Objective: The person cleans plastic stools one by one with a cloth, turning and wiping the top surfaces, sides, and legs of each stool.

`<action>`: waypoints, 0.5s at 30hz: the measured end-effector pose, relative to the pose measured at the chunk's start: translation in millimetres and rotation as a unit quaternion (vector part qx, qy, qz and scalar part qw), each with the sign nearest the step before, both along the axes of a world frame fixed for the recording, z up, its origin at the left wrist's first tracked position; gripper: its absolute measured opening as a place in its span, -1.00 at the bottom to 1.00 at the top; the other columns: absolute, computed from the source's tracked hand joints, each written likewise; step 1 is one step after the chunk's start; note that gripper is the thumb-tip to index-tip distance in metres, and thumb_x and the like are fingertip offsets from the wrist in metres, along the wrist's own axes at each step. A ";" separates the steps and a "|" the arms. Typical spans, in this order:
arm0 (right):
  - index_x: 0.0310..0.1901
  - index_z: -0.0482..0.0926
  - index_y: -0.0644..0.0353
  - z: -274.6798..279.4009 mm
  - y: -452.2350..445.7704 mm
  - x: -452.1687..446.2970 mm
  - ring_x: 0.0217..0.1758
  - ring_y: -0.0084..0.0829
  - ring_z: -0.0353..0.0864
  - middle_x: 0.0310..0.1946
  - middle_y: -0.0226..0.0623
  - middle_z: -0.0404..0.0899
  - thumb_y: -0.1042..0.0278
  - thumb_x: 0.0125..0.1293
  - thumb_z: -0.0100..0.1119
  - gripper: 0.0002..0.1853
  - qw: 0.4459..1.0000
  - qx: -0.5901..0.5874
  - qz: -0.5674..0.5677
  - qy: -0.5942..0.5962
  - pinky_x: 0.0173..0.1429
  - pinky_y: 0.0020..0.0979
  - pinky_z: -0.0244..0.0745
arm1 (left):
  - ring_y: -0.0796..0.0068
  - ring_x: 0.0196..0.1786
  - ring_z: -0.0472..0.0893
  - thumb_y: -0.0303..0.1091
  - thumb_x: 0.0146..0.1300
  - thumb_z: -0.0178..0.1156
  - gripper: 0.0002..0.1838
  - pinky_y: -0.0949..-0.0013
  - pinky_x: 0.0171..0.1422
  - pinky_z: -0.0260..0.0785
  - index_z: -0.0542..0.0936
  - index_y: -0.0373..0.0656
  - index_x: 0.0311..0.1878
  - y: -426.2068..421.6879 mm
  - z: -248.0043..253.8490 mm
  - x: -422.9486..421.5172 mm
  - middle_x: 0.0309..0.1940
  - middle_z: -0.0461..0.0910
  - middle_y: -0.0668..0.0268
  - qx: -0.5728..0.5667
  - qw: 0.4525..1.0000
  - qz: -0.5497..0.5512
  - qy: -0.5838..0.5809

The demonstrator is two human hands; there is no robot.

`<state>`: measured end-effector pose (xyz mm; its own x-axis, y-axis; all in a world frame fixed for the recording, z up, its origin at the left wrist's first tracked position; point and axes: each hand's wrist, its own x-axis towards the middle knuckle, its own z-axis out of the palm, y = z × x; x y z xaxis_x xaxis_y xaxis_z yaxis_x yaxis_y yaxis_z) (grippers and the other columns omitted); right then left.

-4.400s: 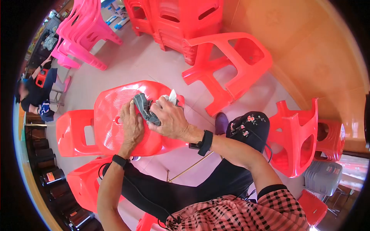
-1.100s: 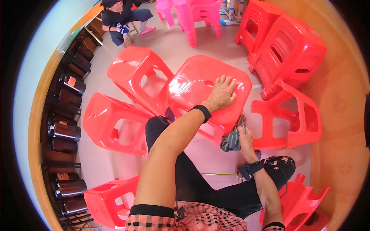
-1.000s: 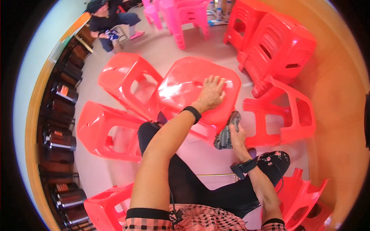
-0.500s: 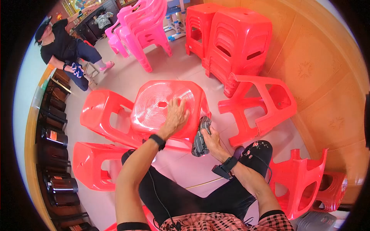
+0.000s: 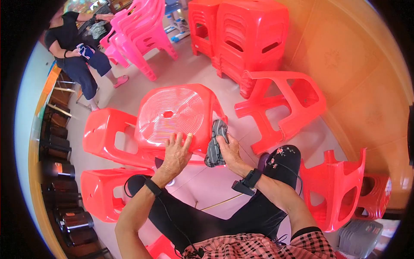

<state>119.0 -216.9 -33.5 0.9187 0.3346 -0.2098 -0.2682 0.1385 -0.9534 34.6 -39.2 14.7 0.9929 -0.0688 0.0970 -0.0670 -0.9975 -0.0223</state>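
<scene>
Right hand: clenched on a bunched grey striped cloth, thumb over the near face. Cloth sits at the right near side of the red stool. Looks pressed on, but the contact face is hidden.

Left hand: grasping nothing, fingers spread over the near edge of the seat. Looks like light bracing.

Stool: upright, right in front of the person, between the black-trousered knees and the stack. Seat has ring grooves and a centre slot.

Step in hand, my read: rubbing down the stool's side with the cloth, seat top not being worked right now. Next move calls for cloth flat to that side and corner, left palm firm on the seat so it doesn't skid or turn. Light plastic, so I'd expect it to shift easily.

Around it: left stool just beside, lower-left stool nearer the knee. Right side: tipped stool on the floor, legs toward us, and another stool off its feet. Beyond: red stack, pink chairs, a seated person holding something dark blue and white.

Labels: orange patch on a dark canister far left, too blurred to read. No brand or legible text anywhere I can see.
</scene>
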 end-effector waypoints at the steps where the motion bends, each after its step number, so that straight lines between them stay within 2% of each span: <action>1: -0.18 0.50 0.24 -1.6 0.0 1.5 -0.43 -0.63 0.42 -0.46 -0.47 0.46 0.20 0.29 0.07 -0.75 1.000 -0.018 -0.004 -0.009 -0.32 -0.49 0.40 | -0.04 0.18 0.26 -0.29 -0.09 0.39 -0.19 -0.02 0.16 0.20 0.26 -0.12 0.28 0.6 -1.2 5.6 0.14 0.24 0.06 0.015 1.000 0.011 0.002; 5: -0.25 0.52 0.25 -0.4 1.2 5.9 -0.42 -0.60 0.46 -0.49 -0.43 0.50 0.18 0.27 0.09 -0.74 0.999 0.012 -0.048 0.007 -0.32 -0.44 0.41 | -0.03 0.15 0.30 -0.30 -0.06 0.37 -0.23 -0.02 0.09 0.24 0.28 -0.12 0.26 4.7 -4.1 28.8 0.11 0.27 0.07 0.020 1.000 0.007 -0.021; 8: -0.18 0.51 0.24 -11.0 1.0 7.0 -0.43 -0.63 0.43 -0.48 -0.46 0.47 0.19 0.29 0.07 -0.74 0.999 -0.008 -0.050 0.020 -0.32 -0.50 0.40 | -0.02 0.12 0.31 -0.29 -0.04 0.34 -0.26 -0.01 0.06 0.24 0.30 -0.09 0.27 9.1 -12.2 50.6 0.07 0.30 0.09 0.040 0.998 0.020 -0.050; 11: -0.19 0.52 0.24 -37.9 4.2 8.7 -0.43 -0.62 0.46 -0.44 -0.43 0.52 0.21 0.29 0.07 -0.75 0.997 0.055 -0.018 0.057 -0.31 -0.50 0.41 | 0.00 0.10 0.32 -0.34 0.01 0.29 -0.32 -0.02 0.05 0.25 0.31 -0.13 0.26 13.8 -17.0 73.9 0.09 0.29 0.07 0.049 0.996 0.026 -0.067; 14: -0.23 0.50 0.27 -0.8 -2.0 2.8 -0.40 -0.58 0.47 -0.45 -0.39 0.51 0.19 0.31 0.06 -0.74 0.992 0.070 -0.003 0.101 -0.27 -0.45 0.44 | 0.01 0.08 0.33 -0.36 0.04 0.26 -0.34 -0.02 0.03 0.25 0.30 -0.16 0.26 22.9 -19.9 98.9 0.09 0.28 0.05 0.054 0.996 0.037 -0.060; 15: -0.23 0.48 0.27 -6.8 1.3 4.9 -0.39 -0.58 0.48 -0.44 -0.38 0.51 0.20 0.33 0.05 -0.74 0.995 0.056 -0.003 0.082 -0.26 -0.45 0.46 | 0.01 0.09 0.33 -0.39 0.03 0.27 -0.32 -0.02 0.05 0.24 0.27 -0.18 0.27 25.7 -21.3 106.2 0.10 0.28 0.04 0.050 0.995 0.041 -0.073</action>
<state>123.9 -215.6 -40.2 0.8774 0.3591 -0.3181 -0.4170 0.2431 -0.8758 140.8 -13.6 -6.6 0.9714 -0.0056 0.2373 0.0249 -0.9918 -0.1253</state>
